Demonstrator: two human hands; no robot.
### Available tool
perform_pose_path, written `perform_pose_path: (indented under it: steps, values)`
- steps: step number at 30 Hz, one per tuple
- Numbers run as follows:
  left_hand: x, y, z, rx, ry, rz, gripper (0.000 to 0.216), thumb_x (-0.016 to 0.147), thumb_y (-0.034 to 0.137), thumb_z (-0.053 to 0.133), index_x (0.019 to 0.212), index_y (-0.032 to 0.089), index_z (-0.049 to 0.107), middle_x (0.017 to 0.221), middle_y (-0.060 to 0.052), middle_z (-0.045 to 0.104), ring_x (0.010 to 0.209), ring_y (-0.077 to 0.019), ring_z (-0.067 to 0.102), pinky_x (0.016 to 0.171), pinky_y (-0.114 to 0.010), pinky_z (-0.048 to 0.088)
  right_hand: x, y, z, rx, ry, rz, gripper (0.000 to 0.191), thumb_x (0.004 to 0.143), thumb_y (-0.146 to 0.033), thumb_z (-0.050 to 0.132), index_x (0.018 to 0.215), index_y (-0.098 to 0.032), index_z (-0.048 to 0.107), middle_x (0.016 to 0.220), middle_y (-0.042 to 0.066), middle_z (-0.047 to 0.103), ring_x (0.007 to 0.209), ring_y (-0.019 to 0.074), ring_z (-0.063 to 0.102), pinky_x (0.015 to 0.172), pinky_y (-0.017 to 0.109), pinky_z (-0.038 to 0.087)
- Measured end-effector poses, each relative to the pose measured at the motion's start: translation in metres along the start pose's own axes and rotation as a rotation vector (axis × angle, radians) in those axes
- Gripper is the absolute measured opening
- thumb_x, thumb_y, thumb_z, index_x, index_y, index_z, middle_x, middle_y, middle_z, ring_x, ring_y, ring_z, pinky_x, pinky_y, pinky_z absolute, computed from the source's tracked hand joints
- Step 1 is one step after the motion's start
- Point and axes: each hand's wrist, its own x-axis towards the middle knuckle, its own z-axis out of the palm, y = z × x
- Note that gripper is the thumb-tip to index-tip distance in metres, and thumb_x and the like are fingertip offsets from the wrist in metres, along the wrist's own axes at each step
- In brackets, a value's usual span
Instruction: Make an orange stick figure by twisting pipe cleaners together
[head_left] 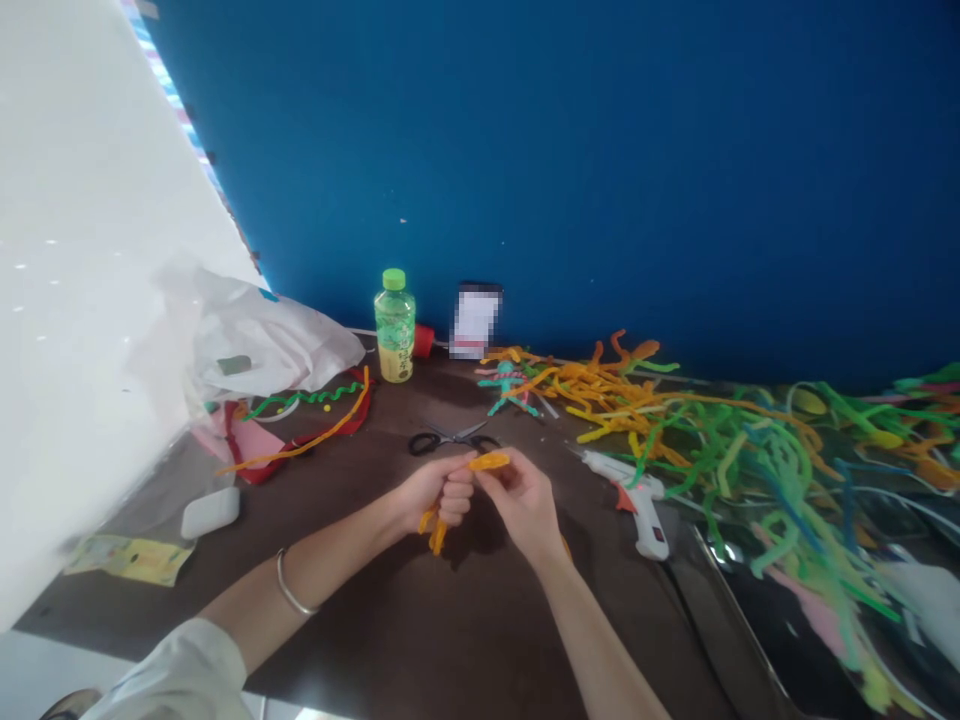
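Blue wall (540,160) fills the top of the frame. Dark brown surface (420,630) runs below it. Tangled heap of pipe cleaners (750,450), mostly orange and green, covers the right side. White plastic bag (277,345) sits at left. White hot glue gun (634,500) lies right of centre, touching the heap's edge. Green-capped bottle (394,330) stands upright near the wall, top middle. Black-handled scissors (450,439) lie just above the hands. At centre, left hand (439,490) curls closed around an orange pipe cleaner (489,462), its lower ends dangling below the fist. Right hand (521,505) pinches the upper end between thumb and fingers.
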Motion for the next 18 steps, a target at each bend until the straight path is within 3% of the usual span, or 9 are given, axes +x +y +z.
perform_pose_path:
  steps: [8, 12, 18]
  values:
    - [-0.0002, 0.0014, -0.0022, 0.038, 0.009, -0.058, 0.047, 0.081, 0.048, 0.041, 0.053, 0.018, 0.018, 0.041, 0.009, 0.009, 0.033, -0.0028, 0.005, 0.032, -0.016, 0.002, 0.0003, -0.0004, -0.001, -0.045, -0.11, -0.041, 0.017, 0.076, -0.03, 0.056, 0.088, -0.021, 0.065, 0.092, 0.005, 0.062, 0.09, 0.0182, 0.057, 0.082, 0.031, 0.043]
    - [0.0004, 0.0008, -0.0007, 0.14, 0.012, -0.029, 0.049, 0.079, 0.053, 0.041, 0.053, 0.018, 0.02, 0.041, 0.01, 0.012, 0.033, -0.0021, 0.005, 0.032, -0.016, 0.001, 0.0011, 0.0016, -0.004, -0.116, -0.125, -0.029, 0.014, 0.076, -0.028, 0.055, 0.081, -0.02, 0.066, 0.083, 0.004, 0.064, 0.08, 0.018, 0.058, 0.076, 0.031, 0.045]
    - [0.0026, -0.0008, 0.0033, 0.322, 0.088, 0.126, 0.049, 0.072, 0.059, 0.048, 0.055, 0.018, 0.026, 0.042, 0.011, 0.016, 0.033, -0.0009, 0.009, 0.033, -0.016, 0.005, 0.001, 0.0053, -0.0039, -0.16, -0.046, -0.042, 0.012, 0.074, -0.029, 0.056, 0.074, -0.019, 0.063, 0.077, 0.004, 0.063, 0.074, 0.0174, 0.057, 0.07, 0.029, 0.046]
